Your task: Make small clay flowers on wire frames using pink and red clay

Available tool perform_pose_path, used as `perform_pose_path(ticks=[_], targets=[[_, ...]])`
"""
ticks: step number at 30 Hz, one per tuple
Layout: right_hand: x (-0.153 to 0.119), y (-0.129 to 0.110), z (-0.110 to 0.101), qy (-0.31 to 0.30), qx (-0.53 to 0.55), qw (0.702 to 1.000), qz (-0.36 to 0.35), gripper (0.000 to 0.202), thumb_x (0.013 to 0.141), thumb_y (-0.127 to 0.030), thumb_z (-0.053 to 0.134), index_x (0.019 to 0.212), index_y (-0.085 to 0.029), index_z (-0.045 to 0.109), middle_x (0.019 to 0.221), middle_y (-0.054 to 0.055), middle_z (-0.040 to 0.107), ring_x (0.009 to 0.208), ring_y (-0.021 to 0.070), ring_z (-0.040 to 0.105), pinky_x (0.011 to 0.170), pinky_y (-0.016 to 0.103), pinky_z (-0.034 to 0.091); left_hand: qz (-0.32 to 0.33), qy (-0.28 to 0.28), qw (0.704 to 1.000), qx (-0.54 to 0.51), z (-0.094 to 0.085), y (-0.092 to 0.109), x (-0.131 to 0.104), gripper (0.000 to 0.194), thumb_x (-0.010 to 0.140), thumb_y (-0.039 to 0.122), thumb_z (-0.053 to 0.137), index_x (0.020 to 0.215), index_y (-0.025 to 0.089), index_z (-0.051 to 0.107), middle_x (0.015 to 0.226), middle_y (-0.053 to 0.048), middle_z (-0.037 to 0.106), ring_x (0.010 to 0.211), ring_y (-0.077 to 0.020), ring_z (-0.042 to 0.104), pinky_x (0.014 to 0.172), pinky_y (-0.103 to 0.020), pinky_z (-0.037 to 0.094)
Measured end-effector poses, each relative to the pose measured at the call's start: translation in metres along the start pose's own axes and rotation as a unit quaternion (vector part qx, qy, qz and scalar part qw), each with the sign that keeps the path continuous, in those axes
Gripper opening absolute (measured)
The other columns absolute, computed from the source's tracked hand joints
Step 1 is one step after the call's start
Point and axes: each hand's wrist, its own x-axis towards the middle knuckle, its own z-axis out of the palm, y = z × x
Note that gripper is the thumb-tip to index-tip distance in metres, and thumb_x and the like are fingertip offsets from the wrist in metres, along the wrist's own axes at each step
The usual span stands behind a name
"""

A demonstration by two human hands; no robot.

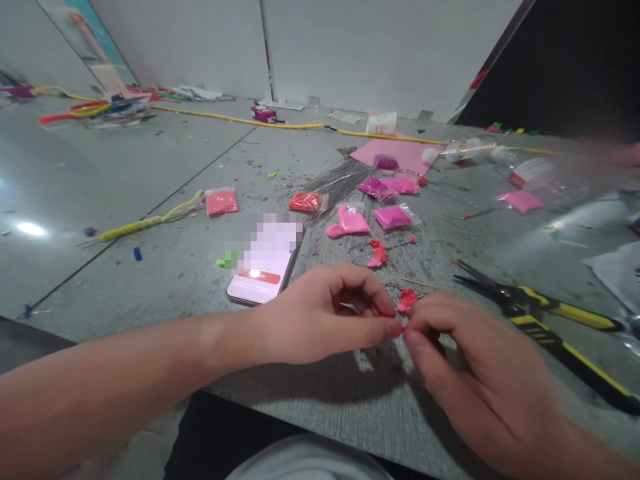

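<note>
My left hand point(325, 317) and my right hand point(480, 373) meet at the fingertips above the table's near part. Both are closed in a pinch on a tiny bit of pink clay point(404, 329), mostly covered by the fingers. Just beyond the fingertips is a wire piece with red and pink clay petals point(407, 298); I cannot tell whether the fingers touch it. Farther back lies a wire ring with similar red clay petals point(379, 252). A thin wooden stick point(417, 283) rests behind my right hand.
Left of my hands lies a phone point(257, 283). Yellow-and-black pliers point(530, 310) lie open at the right. Beyond are bags of pink clay point(393, 217), a bag of orange-red clay point(305, 201), a bundle of thin wires point(345, 180), plastic bottles point(465, 149) and a yellow cable point(240, 120).
</note>
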Motion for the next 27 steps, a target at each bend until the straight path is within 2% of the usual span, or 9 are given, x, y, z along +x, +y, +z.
perform_pose_path(ticks=[3,6,8,11,14,19,22,25,27], targets=[[0.001,-0.001,-0.003,0.005,-0.003,1.000,0.019,0.025,0.102,-0.016,0.043,0.080,-0.024,0.050,0.065,-0.006,0.052,0.055,0.0076,0.051,0.052,0.020,0.042,0.016,0.014,1.000,0.023,0.000,0.002,0.001,0.018,0.086,0.026,0.076,0.089,0.015,0.062,0.082,-0.001,0.064,0.072,-0.0113,0.060,0.067,-0.026,0.050],[0.002,0.000,-0.003,0.014,-0.022,1.000,0.013,0.025,0.104,-0.019,0.044,0.082,-0.024,0.054,0.066,-0.005,0.057,0.057,0.0075,0.056,0.053,0.019,0.045,0.073,0.048,0.984,0.153,-0.007,0.002,0.003,0.010,0.089,0.022,0.069,0.094,0.015,0.066,0.088,-0.003,0.067,0.079,-0.0142,0.063,0.072,-0.028,0.053],[0.002,0.001,-0.001,0.022,-0.043,0.999,0.011,0.019,0.104,-0.023,0.049,0.089,-0.024,0.060,0.076,-0.004,0.067,0.064,0.0081,0.063,0.059,0.019,0.050,0.136,0.064,0.939,0.311,-0.015,0.000,0.004,0.012,0.089,0.016,0.064,0.098,0.014,0.071,0.096,-0.006,0.068,0.089,-0.0168,0.064,0.080,-0.031,0.054],[0.002,0.003,0.001,0.030,-0.059,0.998,0.020,0.007,0.101,-0.026,0.058,0.100,-0.026,0.065,0.091,-0.003,0.075,0.067,0.0075,0.068,0.063,0.019,0.054,0.195,0.061,0.842,0.500,-0.027,-0.007,0.008,0.023,0.089,0.009,0.057,0.103,0.013,0.074,0.106,-0.010,0.067,0.096,-0.0209,0.064,0.086,-0.036,0.052],[0.002,0.002,0.002,0.024,-0.051,0.998,0.032,0.007,0.101,-0.028,0.060,0.096,-0.028,0.065,0.084,-0.007,0.075,0.060,0.0065,0.066,0.058,0.018,0.052,0.192,0.051,0.803,0.562,-0.035,-0.013,0.011,0.027,0.089,0.007,0.053,0.103,0.013,0.075,0.105,-0.011,0.069,0.099,-0.0240,0.066,0.087,-0.038,0.053],[0.002,0.001,-0.002,0.006,-0.067,0.997,0.023,0.025,0.105,-0.040,0.054,0.087,-0.028,0.064,0.075,-0.007,0.073,0.063,0.0100,0.071,0.055,0.022,0.053,0.185,0.048,0.820,0.540,-0.033,-0.013,0.012,0.022,0.093,0.017,0.060,0.107,0.014,0.077,0.109,-0.012,0.072,0.102,-0.0250,0.067,0.091,-0.040,0.054],[0.001,0.003,-0.003,0.024,-0.085,0.996,0.006,0.023,0.108,-0.037,0.048,0.097,-0.027,0.065,0.089,-0.003,0.078,0.077,0.0117,0.075,0.069,0.023,0.057,0.223,0.103,0.839,0.485,-0.027,-0.008,0.011,0.021,0.094,0.020,0.063,0.108,0.012,0.076,0.107,-0.012,0.072,0.101,-0.0224,0.066,0.090,-0.037,0.053],[0.002,0.004,-0.004,0.045,-0.074,0.996,-0.020,0.015,0.107,-0.033,0.051,0.102,-0.026,0.064,0.095,0.000,0.077,0.086,0.0121,0.075,0.076,0.022,0.058,0.215,0.136,0.891,0.377,-0.018,-0.001,0.008,0.012,0.093,0.019,0.063,0.095,0.014,0.074,0.090,-0.005,0.071,0.084,-0.0157,0.064,0.076,-0.029,0.051],[0.003,0.002,-0.005,0.046,-0.049,0.996,-0.050,0.008,0.105,-0.029,0.058,0.100,-0.025,0.063,0.091,0.000,0.074,0.081,0.0104,0.072,0.073,0.020,0.057,0.156,0.093,0.939,0.292,-0.011,0.002,0.005,0.012,0.093,0.021,0.062,0.088,0.014,0.071,0.081,-0.002,0.068,0.073,-0.0127,0.060,0.066,-0.026,0.048]])
